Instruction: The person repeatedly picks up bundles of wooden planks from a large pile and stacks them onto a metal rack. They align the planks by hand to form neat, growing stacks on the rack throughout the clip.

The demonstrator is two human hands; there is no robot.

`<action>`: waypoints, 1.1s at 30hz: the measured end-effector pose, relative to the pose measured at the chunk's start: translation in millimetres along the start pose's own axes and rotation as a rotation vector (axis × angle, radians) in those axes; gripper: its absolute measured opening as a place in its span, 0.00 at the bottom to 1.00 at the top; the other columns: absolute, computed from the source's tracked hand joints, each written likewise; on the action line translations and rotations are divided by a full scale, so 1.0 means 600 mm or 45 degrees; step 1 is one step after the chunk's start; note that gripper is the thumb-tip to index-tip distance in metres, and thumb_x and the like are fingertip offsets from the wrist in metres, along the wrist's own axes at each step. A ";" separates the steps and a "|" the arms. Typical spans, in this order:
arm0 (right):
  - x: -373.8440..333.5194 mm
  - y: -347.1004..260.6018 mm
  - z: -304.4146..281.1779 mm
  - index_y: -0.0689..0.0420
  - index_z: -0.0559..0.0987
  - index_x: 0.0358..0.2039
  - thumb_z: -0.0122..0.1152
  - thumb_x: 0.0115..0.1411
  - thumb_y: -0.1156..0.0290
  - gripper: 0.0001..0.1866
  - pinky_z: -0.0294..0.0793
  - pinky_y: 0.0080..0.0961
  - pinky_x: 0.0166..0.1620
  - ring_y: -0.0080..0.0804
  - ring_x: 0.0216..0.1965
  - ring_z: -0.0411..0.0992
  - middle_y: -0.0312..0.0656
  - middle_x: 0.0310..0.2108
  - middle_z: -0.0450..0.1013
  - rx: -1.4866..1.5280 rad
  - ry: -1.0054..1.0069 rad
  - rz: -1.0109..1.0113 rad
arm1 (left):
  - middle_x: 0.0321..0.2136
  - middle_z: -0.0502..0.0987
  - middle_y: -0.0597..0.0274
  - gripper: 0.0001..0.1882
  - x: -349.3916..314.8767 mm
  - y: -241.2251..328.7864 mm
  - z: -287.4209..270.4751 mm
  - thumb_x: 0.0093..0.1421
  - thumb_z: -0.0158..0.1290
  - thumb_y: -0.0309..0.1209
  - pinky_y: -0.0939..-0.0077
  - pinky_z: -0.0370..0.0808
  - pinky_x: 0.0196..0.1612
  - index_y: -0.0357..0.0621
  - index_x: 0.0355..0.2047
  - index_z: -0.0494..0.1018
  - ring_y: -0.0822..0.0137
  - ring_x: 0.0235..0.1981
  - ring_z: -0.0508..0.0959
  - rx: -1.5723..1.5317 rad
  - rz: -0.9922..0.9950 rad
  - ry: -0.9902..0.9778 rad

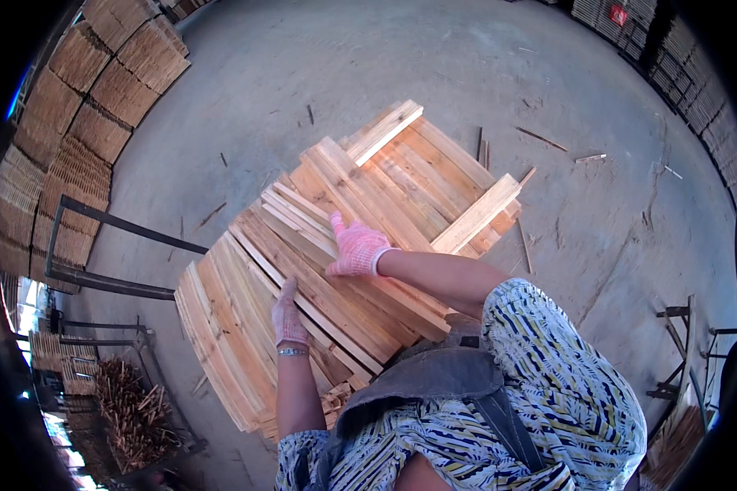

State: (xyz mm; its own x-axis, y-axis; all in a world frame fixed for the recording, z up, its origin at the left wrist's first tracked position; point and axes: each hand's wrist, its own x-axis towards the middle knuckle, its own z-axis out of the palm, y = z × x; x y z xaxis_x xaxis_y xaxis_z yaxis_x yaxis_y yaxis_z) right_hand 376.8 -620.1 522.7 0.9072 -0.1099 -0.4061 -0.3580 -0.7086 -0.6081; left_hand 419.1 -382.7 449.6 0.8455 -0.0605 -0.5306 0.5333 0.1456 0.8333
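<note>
Wooden boards (221,307) lie side by side in a broad stack in front of me. My left hand (288,315), in a pale glove, rests on the boards beside a long thin strip (311,313), its visible fingers stretched out. Farther right, my right hand (358,247) wears a pink-and-white glove. Its forefinger and thumb are spread apart over several narrow planks (295,214), touching them; its other fingers are hidden. A wider plank (368,192) runs just beyond this hand. Whether either hand lifts a board, I cannot tell.
At the far end, two crosswise wood blocks (385,133) (487,214) lie on more boards. A dark metal frame (123,217) juts out left. Tall timber stacks (82,98) line the left; a scrap pile (135,413) sits lower left. Wood slivers (540,137) litter the concrete floor.
</note>
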 end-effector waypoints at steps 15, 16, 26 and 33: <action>0.126 0.361 -0.130 0.61 0.41 0.74 0.73 0.50 0.44 0.65 0.57 0.38 0.68 0.41 0.71 0.54 0.55 0.71 0.52 1.048 -0.043 -0.078 | 0.49 0.78 0.56 0.30 0.027 -0.036 -0.026 0.60 0.63 0.41 0.65 0.75 0.55 0.37 0.57 0.71 0.64 0.50 0.77 0.178 0.087 0.106; 0.092 0.300 -0.112 0.56 0.38 0.75 0.71 0.53 0.48 0.63 0.57 0.39 0.68 0.41 0.69 0.56 0.53 0.71 0.54 1.501 -0.346 -0.115 | 0.49 0.77 0.57 0.30 0.027 -0.034 -0.041 0.60 0.64 0.39 0.65 0.73 0.57 0.37 0.57 0.70 0.66 0.52 0.76 0.207 0.093 0.158; 0.054 0.190 -0.155 0.56 0.44 0.74 0.63 0.56 0.57 0.52 0.68 0.40 0.63 0.52 0.63 0.66 0.63 0.65 0.61 -0.151 0.188 0.002 | 0.52 0.77 0.53 0.32 0.001 -0.002 -0.005 0.62 0.60 0.44 0.66 0.79 0.51 0.36 0.60 0.68 0.60 0.49 0.80 0.160 0.088 0.085; 0.094 0.305 -0.195 0.57 0.45 0.74 0.52 0.62 0.45 0.49 0.63 0.43 0.66 0.55 0.65 0.63 0.61 0.66 0.60 -0.081 0.276 0.185 | 0.53 0.75 0.53 0.35 -0.016 0.000 -0.004 0.59 0.63 0.41 0.65 0.77 0.52 0.34 0.60 0.64 0.60 0.50 0.78 0.127 0.038 0.088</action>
State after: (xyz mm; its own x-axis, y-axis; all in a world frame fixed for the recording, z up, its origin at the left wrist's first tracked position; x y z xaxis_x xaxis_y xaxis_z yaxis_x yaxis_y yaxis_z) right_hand 388.3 -837.8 468.4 0.8759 -0.3554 -0.3263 -0.4795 -0.7161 -0.5073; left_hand 410.9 -379.7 454.0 0.8588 0.0112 -0.5121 0.5111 0.0474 0.8582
